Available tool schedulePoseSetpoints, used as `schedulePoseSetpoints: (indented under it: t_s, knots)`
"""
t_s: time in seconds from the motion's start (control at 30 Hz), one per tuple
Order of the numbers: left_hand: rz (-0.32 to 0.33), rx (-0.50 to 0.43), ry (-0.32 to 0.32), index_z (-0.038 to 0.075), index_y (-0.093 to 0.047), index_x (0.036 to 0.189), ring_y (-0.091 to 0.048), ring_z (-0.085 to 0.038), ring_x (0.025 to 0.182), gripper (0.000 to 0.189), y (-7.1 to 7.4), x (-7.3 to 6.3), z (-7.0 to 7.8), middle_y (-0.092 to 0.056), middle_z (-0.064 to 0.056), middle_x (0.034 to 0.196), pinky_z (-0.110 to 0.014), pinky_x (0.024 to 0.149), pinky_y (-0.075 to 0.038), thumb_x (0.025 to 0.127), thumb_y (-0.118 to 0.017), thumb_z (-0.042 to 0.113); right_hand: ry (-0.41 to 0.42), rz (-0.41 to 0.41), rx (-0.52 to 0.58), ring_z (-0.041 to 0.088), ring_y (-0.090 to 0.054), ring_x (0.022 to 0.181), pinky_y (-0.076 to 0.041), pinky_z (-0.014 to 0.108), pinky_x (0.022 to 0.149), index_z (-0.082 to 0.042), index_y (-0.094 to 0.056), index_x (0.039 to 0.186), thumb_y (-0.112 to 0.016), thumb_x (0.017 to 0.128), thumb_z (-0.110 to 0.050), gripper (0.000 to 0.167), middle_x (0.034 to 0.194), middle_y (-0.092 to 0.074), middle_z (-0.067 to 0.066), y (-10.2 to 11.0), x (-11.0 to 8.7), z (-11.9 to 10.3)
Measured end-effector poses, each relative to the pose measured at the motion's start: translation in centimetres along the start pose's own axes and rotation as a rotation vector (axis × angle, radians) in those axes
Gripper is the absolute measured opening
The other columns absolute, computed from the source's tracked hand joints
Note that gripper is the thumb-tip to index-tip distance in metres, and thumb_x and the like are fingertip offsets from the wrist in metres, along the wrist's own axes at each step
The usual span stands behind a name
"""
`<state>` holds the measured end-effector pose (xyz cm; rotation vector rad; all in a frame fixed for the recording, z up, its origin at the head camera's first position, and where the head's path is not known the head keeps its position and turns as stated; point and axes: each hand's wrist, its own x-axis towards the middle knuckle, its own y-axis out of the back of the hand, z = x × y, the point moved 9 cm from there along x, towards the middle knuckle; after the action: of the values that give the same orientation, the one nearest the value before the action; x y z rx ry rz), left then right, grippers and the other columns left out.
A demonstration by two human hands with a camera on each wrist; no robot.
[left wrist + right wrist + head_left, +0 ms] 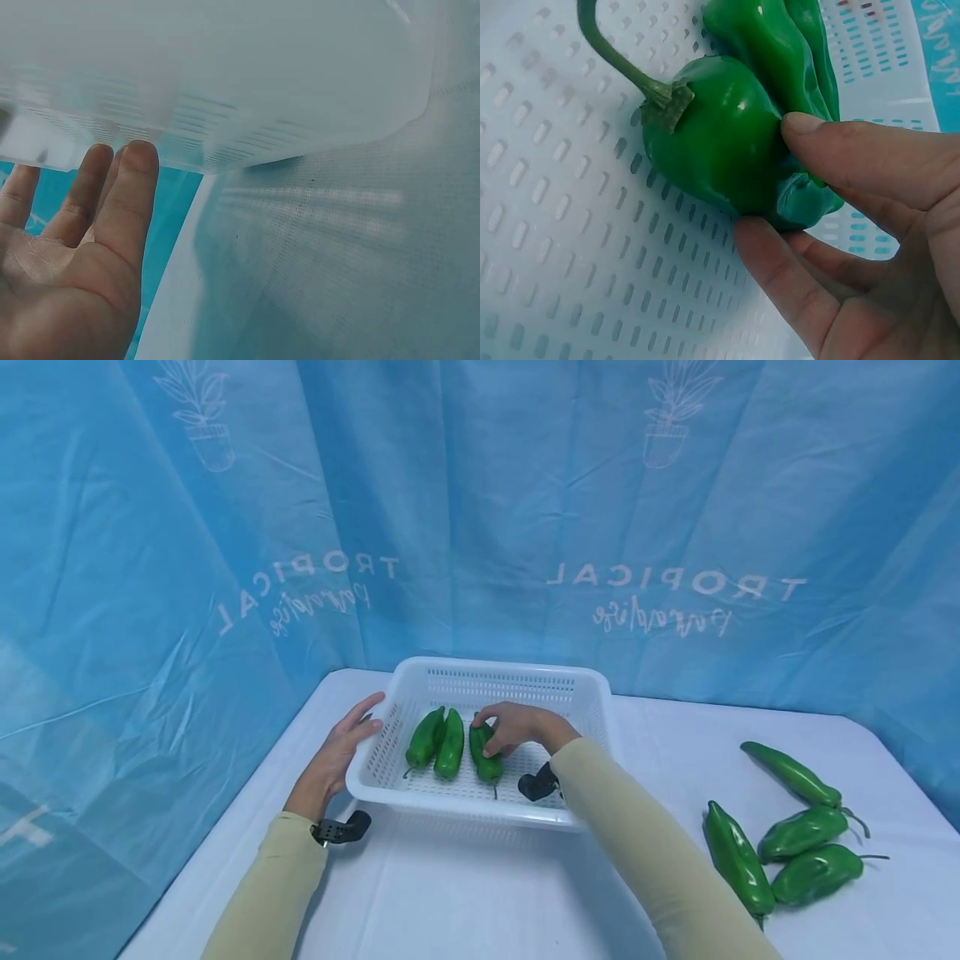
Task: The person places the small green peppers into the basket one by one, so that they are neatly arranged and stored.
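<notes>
A white perforated basket [495, 810] stands on the table with three green peppers inside. My right hand [517, 725] reaches into it and holds the rightmost green pepper [712, 127] between thumb and fingers. That pepper lies on the basket floor, its stem toward me. Just left of it, two more green peppers [450, 745] lie side by side. At the basket's left end, my left hand [341, 756] touches the outside wall with fingers extended. From below, the left wrist view shows these fingertips [139, 154] against the basket.
Several green peppers [813, 831] lie on the white tablecloth [480, 893] at the right. A blue printed curtain [495, 527] hangs behind the table and along its left side. Black wrist cameras [345, 827] are strapped to both wrists.
</notes>
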<state>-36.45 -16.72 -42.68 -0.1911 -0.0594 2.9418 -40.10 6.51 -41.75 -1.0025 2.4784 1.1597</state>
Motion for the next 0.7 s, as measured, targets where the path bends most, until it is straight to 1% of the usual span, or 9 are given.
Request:
schedulePoseSetpoints:
  t_s: [0.07, 0.17, 0.23, 0.33, 0.4, 0.47, 0.6, 0.7]
  knots:
    - [-0.003, 0.007, -0.001, 0.033, -0.019, 0.159, -0.031, -0.039, 0.149, 0.066, -0.08, 0.03, 0.04, -0.023, -0.008, 0.166, -0.058, 0.112, -0.038, 0.101, -0.051, 0.03, 0.009, 0.005, -0.013, 0.028, -0.062, 0.121, -0.055, 0.037, 0.099, -0.014, -0.05, 0.143, -0.07, 0.089, -0.008, 0.058, 0.144, -0.05, 0.019, 0.05, 0.01, -0.02]
    - [0.0, 0.018, -0.003, 0.032, -0.018, 0.159, -0.032, -0.038, 0.148, 0.066, -0.06, 0.03, 0.13, -0.024, -0.008, 0.165, -0.056, 0.112, -0.04, 0.101, -0.051, 0.03, 0.019, 0.02, -0.068, 0.024, -0.068, 0.11, -0.052, 0.038, 0.103, -0.017, -0.052, 0.141, -0.072, 0.089, -0.015, 0.056, 0.14, -0.053, 0.014, 0.19, 0.0, -0.07]
    - [0.0, 0.023, -0.008, 0.031, -0.018, 0.159, -0.033, -0.038, 0.148, 0.066, -0.04, 0.03, 0.22, -0.025, -0.008, 0.165, -0.055, 0.111, -0.042, 0.102, -0.051, 0.029, 0.028, 0.028, -0.089, 0.022, -0.069, 0.107, -0.051, 0.039, 0.104, -0.017, -0.052, 0.14, -0.073, 0.088, -0.018, 0.056, 0.137, -0.056, 0.013, 0.24, 0.03, -0.19]
    - [-0.001, 0.033, -0.016, 0.031, -0.018, 0.159, -0.034, -0.039, 0.147, 0.066, -0.04, 0.03, 0.3, -0.026, -0.008, 0.165, -0.055, 0.11, -0.042, 0.102, -0.051, 0.031, 0.035, 0.035, -0.118, 0.02, -0.068, 0.107, -0.052, 0.039, 0.103, -0.018, -0.052, 0.139, -0.074, 0.088, -0.022, 0.055, 0.133, -0.058, 0.012, 0.24, 0.11, -0.35]
    - [-0.002, 0.043, -0.018, 0.031, -0.017, 0.159, -0.034, -0.04, 0.148, 0.066, -0.1, -0.04, 0.28, -0.025, -0.008, 0.165, -0.056, 0.11, -0.042, 0.102, -0.051, 0.032, 0.044, 0.043, -0.144, 0.019, -0.066, 0.108, -0.052, 0.039, 0.101, -0.018, -0.053, 0.138, -0.075, 0.088, -0.023, 0.055, 0.132, -0.058, 0.011, 0.23, 0.23, -0.47]
    - [0.006, 0.049, -0.013, 0.032, -0.017, 0.159, -0.033, -0.04, 0.148, 0.066, -0.07, -0.21, 0.14, -0.024, -0.008, 0.165, -0.057, 0.11, -0.041, 0.102, -0.05, 0.034, 0.056, 0.035, -0.155, 0.019, -0.064, 0.107, -0.052, 0.038, 0.099, -0.018, -0.052, 0.139, -0.074, 0.089, -0.024, 0.055, 0.132, -0.058, 0.011, 0.04, 0.41, -0.56]
    - [0.022, 0.05, 0.002, 0.033, -0.017, 0.159, -0.033, -0.04, 0.148, 0.065, -0.02, -0.44, -0.03, -0.024, -0.008, 0.165, -0.059, 0.11, -0.039, 0.102, -0.049, 0.034, 0.073, 0.018, -0.158, 0.019, -0.062, 0.107, -0.054, 0.037, 0.096, -0.018, -0.051, 0.14, -0.074, 0.089, -0.025, 0.056, 0.132, -0.058, 0.012, -0.19, 0.75, -0.55]
    - [0.016, 0.039, 0.001, 0.032, -0.018, 0.159, -0.032, -0.04, 0.148, 0.064, -0.18, -0.38, 0.15, -0.024, -0.009, 0.165, -0.06, 0.112, -0.037, 0.103, -0.049, 0.032, 0.078, 0.013, -0.151, 0.02, -0.062, 0.11, -0.055, 0.036, 0.094, -0.018, -0.05, 0.141, -0.074, 0.089, -0.025, 0.057, 0.133, -0.058, 0.013, -0.13, 0.81, -0.52]
